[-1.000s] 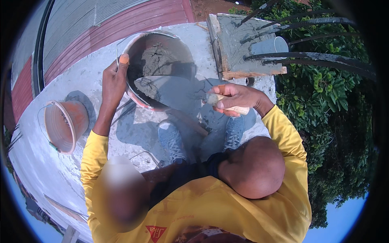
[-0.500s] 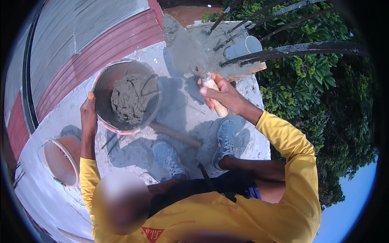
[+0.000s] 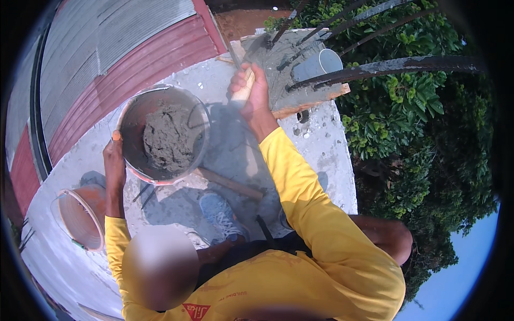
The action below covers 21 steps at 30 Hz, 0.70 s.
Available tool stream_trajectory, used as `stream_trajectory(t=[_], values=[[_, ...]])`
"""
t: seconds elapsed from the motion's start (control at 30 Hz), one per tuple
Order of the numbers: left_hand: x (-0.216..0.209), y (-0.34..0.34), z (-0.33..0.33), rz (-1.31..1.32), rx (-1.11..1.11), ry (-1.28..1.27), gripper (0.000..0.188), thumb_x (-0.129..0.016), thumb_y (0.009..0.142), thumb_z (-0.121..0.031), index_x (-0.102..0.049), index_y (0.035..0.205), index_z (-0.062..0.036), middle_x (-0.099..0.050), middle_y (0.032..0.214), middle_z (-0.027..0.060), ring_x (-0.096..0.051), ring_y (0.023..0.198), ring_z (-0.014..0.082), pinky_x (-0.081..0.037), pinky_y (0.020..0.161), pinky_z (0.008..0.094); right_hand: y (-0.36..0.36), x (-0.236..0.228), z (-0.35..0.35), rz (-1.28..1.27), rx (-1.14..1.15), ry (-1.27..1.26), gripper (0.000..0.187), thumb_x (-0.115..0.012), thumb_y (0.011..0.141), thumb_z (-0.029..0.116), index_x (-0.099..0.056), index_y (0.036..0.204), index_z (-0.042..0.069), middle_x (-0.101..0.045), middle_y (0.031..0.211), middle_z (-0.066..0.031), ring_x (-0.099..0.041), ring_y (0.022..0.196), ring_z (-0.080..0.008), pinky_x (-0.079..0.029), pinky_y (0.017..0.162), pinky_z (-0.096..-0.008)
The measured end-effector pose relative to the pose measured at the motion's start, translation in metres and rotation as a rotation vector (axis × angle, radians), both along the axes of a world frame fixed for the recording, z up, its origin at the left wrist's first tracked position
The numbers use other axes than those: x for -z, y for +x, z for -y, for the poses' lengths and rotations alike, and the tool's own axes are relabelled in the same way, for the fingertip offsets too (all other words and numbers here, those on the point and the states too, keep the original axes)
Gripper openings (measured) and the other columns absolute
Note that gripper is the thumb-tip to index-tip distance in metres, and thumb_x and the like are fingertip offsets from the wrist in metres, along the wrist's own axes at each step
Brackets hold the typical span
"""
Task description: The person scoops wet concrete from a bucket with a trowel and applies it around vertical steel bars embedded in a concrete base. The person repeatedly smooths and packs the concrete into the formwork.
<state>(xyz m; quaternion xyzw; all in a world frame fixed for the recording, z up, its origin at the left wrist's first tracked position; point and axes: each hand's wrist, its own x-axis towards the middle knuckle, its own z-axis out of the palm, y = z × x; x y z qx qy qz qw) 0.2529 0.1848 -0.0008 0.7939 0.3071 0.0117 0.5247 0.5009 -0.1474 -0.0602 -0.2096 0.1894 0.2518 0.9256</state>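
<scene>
My left hand point(image 3: 114, 160) grips the near-left rim of a bucket point(image 3: 206, 140), thumb over the edge. Grey wet mortar point(image 3: 168, 134) lies in a heap inside it, and the bucket leans slightly. Closed around the wooden handle of a trowel point(image 3: 244, 91), my right hand point(image 3: 257, 88) is beyond the bucket to its right. The trowel's blade points away from me and shows nearly edge-on, so its load, if any, cannot be seen. Beside the blade, wet mortar point(image 3: 278, 88) covers a board-edged patch around the steel bars.
Thick steel bars point(image 3: 396, 65) jut from the mortar patch toward the right. A grey pipe piece point(image 3: 310, 68) stands among them. A second, orange bucket point(image 3: 80, 218) sits at left. A wooden-handled tool point(image 3: 230, 183) lies near my shoe point(image 3: 219, 214). Metal sheeting point(image 3: 155, 69) borders the slab; foliage point(image 3: 407, 117) lies right.
My right hand has moved left and farther away with the trowel. The blade has turned from flat to nearly edge-on. My left hand keeps its grip on the bucket, which has shifted slightly.
</scene>
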Motion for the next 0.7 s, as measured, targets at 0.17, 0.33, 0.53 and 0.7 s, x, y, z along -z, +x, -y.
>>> stream_trajectory(t=[0.17, 0.33, 0.53, 0.7], values=[[-0.004, -0.001, -0.001, 0.000, 0.029, 0.024, 0.072, -0.046, 0.110, -0.061, -0.069, 0.112, 0.0074, -0.066, 0.098, 0.0038, -0.054, 0.093, 0.0133, -0.046, 0.087, 0.0318, -0.010, -0.011, -0.015, -0.030, -0.058, -0.191, 0.031, -0.054, 0.106, 0.048, -0.058, 0.107, 0.018, -0.053, 0.078, 0.0025, -0.050, 0.061, -0.0139, -0.046, 0.055, -0.0336], [0.000, -0.001, 0.001, -0.003, -0.028, 0.013, 0.068, -0.047, 0.111, -0.059, -0.070, 0.110, 0.0053, -0.065, 0.096, 0.0018, -0.052, 0.090, 0.0120, -0.046, 0.083, 0.0304, -0.014, -0.011, -0.017, -0.020, -0.008, 0.088, 0.037, -0.050, 0.106, 0.051, -0.059, 0.099, 0.016, -0.051, 0.074, 0.0018, -0.048, 0.058, -0.0137, -0.044, 0.053, -0.0337], [0.006, -0.001, -0.005, -0.011, -0.031, -0.056, 0.066, -0.047, 0.112, -0.057, -0.070, 0.114, 0.0053, -0.067, 0.099, 0.0022, -0.054, 0.093, 0.0121, -0.046, 0.086, 0.0297, -0.004, -0.007, -0.012, -0.024, 0.003, 0.344, 0.038, -0.051, 0.104, 0.048, -0.060, 0.093, 0.013, -0.049, 0.070, 0.0015, -0.046, 0.055, -0.0123, -0.042, 0.051, -0.0305], [0.008, -0.004, -0.003, 0.002, -0.056, -0.028, 0.067, -0.048, 0.111, -0.058, -0.070, 0.113, 0.0054, -0.067, 0.102, 0.0029, -0.053, 0.095, 0.0123, -0.046, 0.089, 0.0301, -0.005, -0.017, -0.014, -0.116, 0.040, 0.386, 0.037, -0.052, 0.105, 0.046, -0.061, 0.093, 0.012, -0.052, 0.071, -0.0010, -0.050, 0.056, -0.0137, -0.045, 0.051, -0.0321]])
